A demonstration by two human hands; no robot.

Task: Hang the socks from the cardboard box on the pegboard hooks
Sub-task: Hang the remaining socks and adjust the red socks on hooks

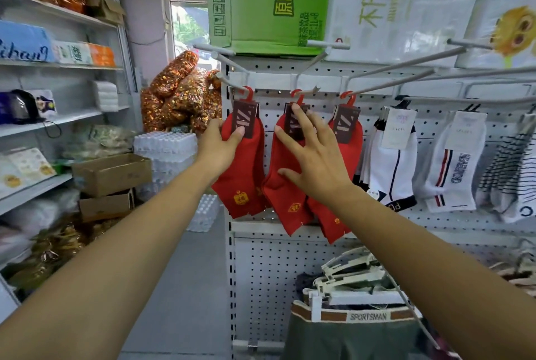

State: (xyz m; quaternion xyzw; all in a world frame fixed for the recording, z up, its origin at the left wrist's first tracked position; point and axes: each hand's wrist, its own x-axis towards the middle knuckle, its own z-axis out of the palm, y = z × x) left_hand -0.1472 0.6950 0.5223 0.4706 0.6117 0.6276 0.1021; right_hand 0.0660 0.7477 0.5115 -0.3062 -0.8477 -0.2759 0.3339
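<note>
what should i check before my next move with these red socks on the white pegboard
1. Left red sock pair hung on the white pegboard: ok.
2. Middle red sock pair hung: ok.
3. Right red sock pair hung: ok.
4. Left hand free: not ok, it grips the left red sock pair's edge.
5. Right hand free: ok, open fingers rest on the middle red sock pair.
6. Socks remaining in the brown cardboard box: cannot tell, inside hidden.
</note>
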